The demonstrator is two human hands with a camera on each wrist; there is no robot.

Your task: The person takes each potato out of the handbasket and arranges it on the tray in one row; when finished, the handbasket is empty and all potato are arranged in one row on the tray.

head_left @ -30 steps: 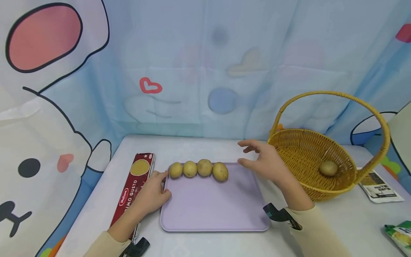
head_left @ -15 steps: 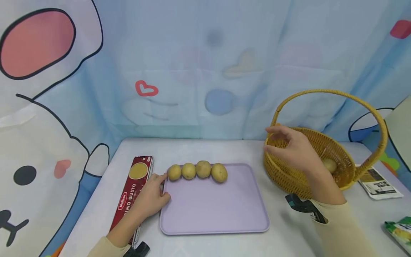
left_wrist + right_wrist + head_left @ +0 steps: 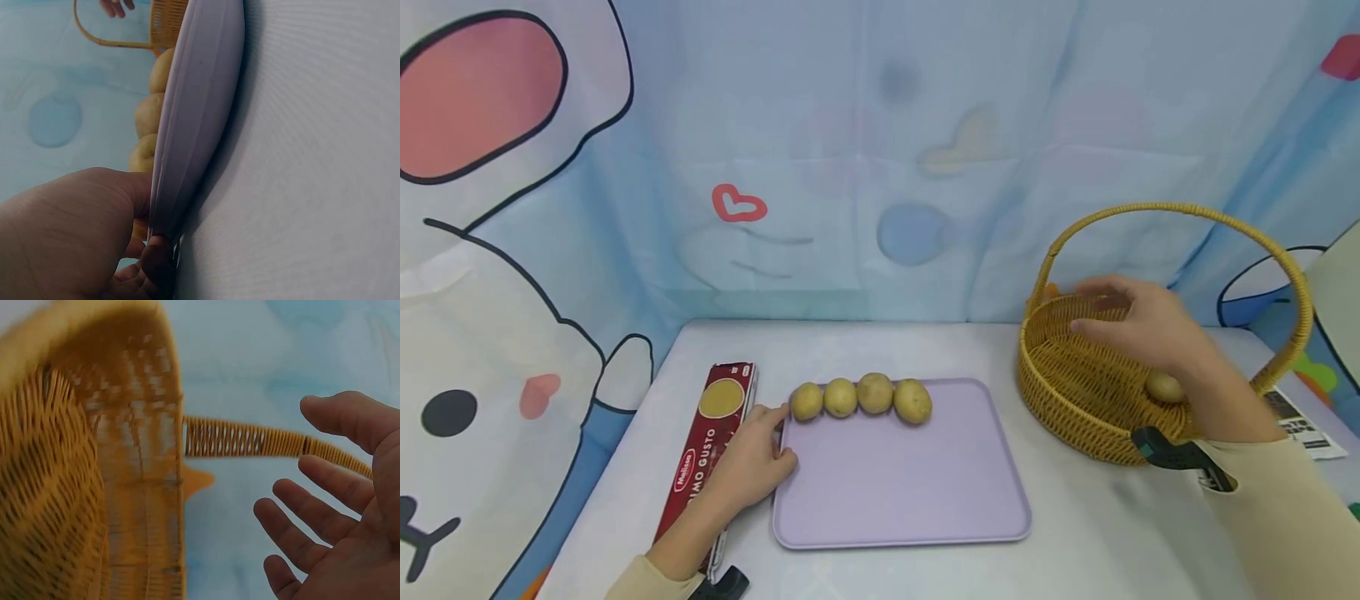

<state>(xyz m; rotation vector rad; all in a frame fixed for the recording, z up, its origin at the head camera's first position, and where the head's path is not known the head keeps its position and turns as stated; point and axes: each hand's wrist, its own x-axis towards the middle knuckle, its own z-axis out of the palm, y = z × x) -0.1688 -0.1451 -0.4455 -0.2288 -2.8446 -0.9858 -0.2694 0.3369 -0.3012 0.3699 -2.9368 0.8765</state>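
On a lilac tray [image 3: 898, 483], several round yellow potatoes [image 3: 875, 393] stand in a row along the far edge. My left hand [image 3: 752, 460] grips the tray's left rim, its thumb over the edge; the left wrist view shows curled fingers [image 3: 157, 261] against the rim. A single potato [image 3: 1164, 386] lies inside the yellow wicker basket [image 3: 1037, 400] at the right. My right hand [image 3: 1150, 325] hovers over the basket, below its arched handle, and holds nothing. In the right wrist view its fingers [image 3: 294, 540] are spread and apart from the wickerwork.
A dark red Melissa packet [image 3: 707, 450] lies beneath the left forearm, beside the tray. A white-and-dark pouch [image 3: 1300, 425] lies right of the basket, partly behind the right arm. A printed blue curtain [image 3: 850, 167] hangs behind the white table [image 3: 985, 350].
My right hand has moved right, from above the tray's far right corner to over the basket. My left hand has kept its place at the tray's rim. The potatoes have not moved.
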